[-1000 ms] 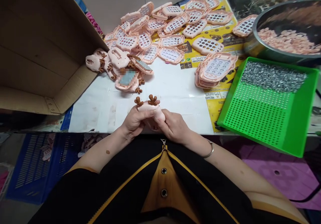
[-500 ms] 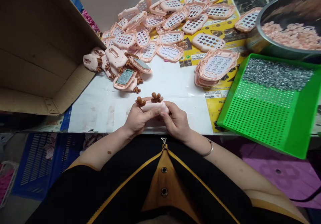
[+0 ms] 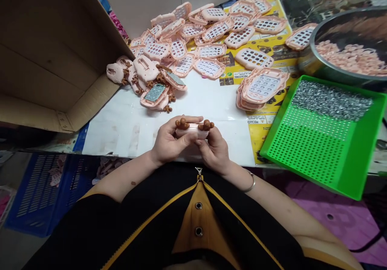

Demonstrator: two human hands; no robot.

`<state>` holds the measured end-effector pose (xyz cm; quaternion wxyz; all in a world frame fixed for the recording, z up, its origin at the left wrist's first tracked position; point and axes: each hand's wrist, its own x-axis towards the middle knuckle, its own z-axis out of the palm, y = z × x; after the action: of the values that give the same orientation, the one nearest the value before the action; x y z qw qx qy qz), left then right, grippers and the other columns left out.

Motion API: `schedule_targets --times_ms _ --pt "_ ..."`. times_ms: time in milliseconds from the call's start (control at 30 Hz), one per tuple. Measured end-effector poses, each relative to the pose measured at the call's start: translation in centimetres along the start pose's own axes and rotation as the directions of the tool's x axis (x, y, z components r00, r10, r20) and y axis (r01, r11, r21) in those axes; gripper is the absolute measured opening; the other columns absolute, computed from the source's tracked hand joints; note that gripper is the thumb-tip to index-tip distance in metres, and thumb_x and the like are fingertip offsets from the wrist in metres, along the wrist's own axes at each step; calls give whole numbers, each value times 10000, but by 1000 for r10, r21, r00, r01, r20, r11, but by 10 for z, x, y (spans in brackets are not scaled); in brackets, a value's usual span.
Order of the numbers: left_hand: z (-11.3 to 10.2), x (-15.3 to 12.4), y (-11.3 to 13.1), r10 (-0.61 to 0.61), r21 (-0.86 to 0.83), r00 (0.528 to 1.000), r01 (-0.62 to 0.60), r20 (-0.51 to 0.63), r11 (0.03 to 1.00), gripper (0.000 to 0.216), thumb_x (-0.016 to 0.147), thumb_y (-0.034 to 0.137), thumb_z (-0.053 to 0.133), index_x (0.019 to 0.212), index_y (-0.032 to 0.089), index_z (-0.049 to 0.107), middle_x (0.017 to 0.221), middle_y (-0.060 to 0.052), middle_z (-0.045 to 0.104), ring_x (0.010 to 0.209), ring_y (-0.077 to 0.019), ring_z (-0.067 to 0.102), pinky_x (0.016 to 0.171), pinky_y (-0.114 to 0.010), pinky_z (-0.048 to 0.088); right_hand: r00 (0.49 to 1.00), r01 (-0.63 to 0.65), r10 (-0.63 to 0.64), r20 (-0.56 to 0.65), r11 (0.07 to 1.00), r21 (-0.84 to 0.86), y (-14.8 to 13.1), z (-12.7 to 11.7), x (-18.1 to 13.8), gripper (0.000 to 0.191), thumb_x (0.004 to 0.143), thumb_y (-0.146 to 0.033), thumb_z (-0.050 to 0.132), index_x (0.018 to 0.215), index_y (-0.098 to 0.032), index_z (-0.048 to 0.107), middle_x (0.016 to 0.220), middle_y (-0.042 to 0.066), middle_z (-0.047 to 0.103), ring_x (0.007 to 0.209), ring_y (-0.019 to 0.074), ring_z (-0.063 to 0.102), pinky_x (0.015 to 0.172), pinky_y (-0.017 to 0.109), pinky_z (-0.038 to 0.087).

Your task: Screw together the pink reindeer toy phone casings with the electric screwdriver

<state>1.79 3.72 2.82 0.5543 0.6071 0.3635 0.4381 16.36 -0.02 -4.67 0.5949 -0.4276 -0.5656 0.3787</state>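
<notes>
Both my left hand (image 3: 171, 139) and my right hand (image 3: 215, 149) are closed around a pale pink plastic toy phone casing (image 3: 193, 131), held just above the front of the table. Two brown antler-shaped pieces stick up from its far edge. My thumbs press on its near side, and its underside is hidden by my fingers. Beyond my left hand lies a heap of pink casings with brown antlers (image 3: 146, 69); one open casing there shows a grey-green circuit board (image 3: 155, 92). Past my right hand is a stack of pink casing halves with white keypads (image 3: 262, 85).
Many pink casing halves (image 3: 211, 51) lie spread at the back. A cardboard box (image 3: 99, 96) stands open at left. On the right are a green perforated tray (image 3: 311, 141) of small metal screws and a metal bowl (image 3: 314, 62) of pink parts. Blue crates (image 3: 36, 197) sit below.
The pink casing has turned in my hands, so its two brown antlers now stand level, side by side. Both hands keep hold of it. The view has shifted slightly.
</notes>
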Motion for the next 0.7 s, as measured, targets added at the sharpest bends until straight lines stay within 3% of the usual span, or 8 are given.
schedule_targets --times_ms 100,267,367,500,600,700 --pt "-3 -2 -4 -77 -47 997 77 -3 996 457 820 513 792 1161 211 757 1246 -122 758 1113 -277 724 952 -386 572 999 -48 48 -3 999 23 1 0 0 432 943 -610 573 1205 -266 553 1078 82 722 930 227 715 844 384 601" --pt "-2 -6 -1 -35 1 998 35 -54 999 359 812 511 797 975 193 768 1109 -108 801 1030 -274 751 929 -379 565 997 -69 68 43 997 36 1 0 1 438 936 -637 560 1166 -265 546 1006 71 720 854 221 702 784 381 594" --pt "-1 -4 1 -35 58 998 38 -46 998 359 827 502 780 994 184 769 1099 -109 799 974 -258 749 895 -360 556 997 -72 71 24 996 54 0 1 2 430 922 -627 590 1151 -265 557 1082 87 724 928 237 709 833 397 594" --pt "-2 0 0 -79 167 995 87 -54 982 421 829 505 770 1094 180 743 1158 -106 779 1011 -254 719 933 -356 530 971 -241 239 30 959 148 0 2 3 502 874 -675 632 1152 -261 567 1107 81 719 962 228 698 895 400 600" --pt "-2 1 -1 -36 277 997 53 -67 959 424 795 424 807 1144 191 748 1170 -91 776 1049 -256 706 967 -344 512 939 -327 345 -18 905 272 3 4 2 559 859 -692 639 1204 -265 533 1221 91 695 1098 229 686 1000 415 582" --pt "-1 -1 -2 15 338 998 5 -57 941 323 835 355 761 1126 216 778 1143 -72 788 1027 -247 714 960 -340 516 928 -358 373 23 871 337 8 5 -2 599 856 -670 655 1278 -277 490 1375 113 636 1224 240 652 1042 429 573"
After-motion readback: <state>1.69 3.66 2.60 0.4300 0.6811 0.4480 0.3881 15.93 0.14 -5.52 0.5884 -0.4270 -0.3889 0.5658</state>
